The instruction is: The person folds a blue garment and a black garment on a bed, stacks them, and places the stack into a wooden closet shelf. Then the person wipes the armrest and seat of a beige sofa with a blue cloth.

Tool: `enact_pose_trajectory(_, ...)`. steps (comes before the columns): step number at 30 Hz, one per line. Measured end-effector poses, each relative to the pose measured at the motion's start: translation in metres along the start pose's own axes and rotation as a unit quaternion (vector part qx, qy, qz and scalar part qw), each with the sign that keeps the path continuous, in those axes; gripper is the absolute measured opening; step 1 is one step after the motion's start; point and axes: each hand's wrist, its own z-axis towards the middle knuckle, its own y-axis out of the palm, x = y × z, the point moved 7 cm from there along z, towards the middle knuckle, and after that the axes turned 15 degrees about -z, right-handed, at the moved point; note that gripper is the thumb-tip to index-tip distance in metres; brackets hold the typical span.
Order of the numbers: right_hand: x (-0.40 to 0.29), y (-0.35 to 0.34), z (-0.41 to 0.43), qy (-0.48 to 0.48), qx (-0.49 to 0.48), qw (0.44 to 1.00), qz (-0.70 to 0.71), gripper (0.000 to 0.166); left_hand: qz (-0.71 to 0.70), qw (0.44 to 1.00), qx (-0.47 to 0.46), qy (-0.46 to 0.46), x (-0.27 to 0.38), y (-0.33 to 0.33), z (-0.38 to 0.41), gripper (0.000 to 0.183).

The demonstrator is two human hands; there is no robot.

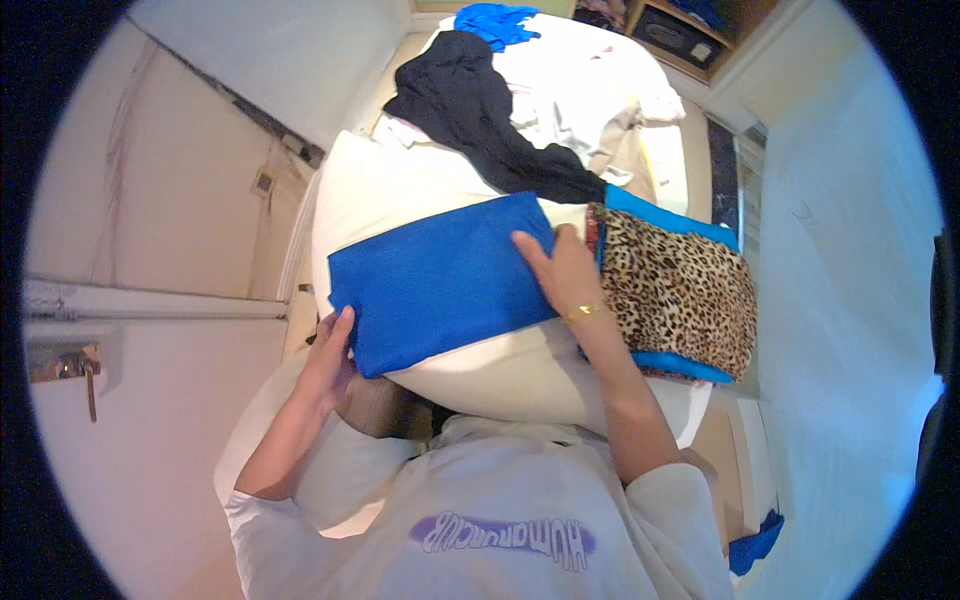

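Note:
A flat folded blue cloth (442, 281) lies before me on a bed with a white cover (480, 375). At its near left corner, my left hand (334, 352) grips the edge, thumb on top and fingers partly hidden below. My right hand (566, 270) is at the cloth's right end, its thumb on the top face and its fingers around the edge. Just right of that hand sits a folded leopard-print cloth (675, 292) with bright blue borders, on top of other folded fabric. A gold-coloured bracelet circles my right wrist.
Beyond the blue cloth stretches a crumpled black garment (465, 112). White and beige clothes (615, 142) lie behind it, with a bright blue garment (495, 26) at the far end. A white door with a handle (90, 375) stands left; wooden shelves (675, 37) are at the far right.

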Motion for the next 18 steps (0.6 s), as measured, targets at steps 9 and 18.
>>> enact_pose_trajectory(9,0.002,-0.078,-0.037,-0.077,0.157,0.957,0.231,0.041,0.019,0.997,-0.062,0.045,0.048,0.094,-0.021,0.061)
enact_pose_trajectory(18,0.193,-0.207,-0.081,0.12,0.257,0.944,0.167,0.046,0.04,0.94,-0.338,0.026,-0.007,0.295,-0.027,0.056)
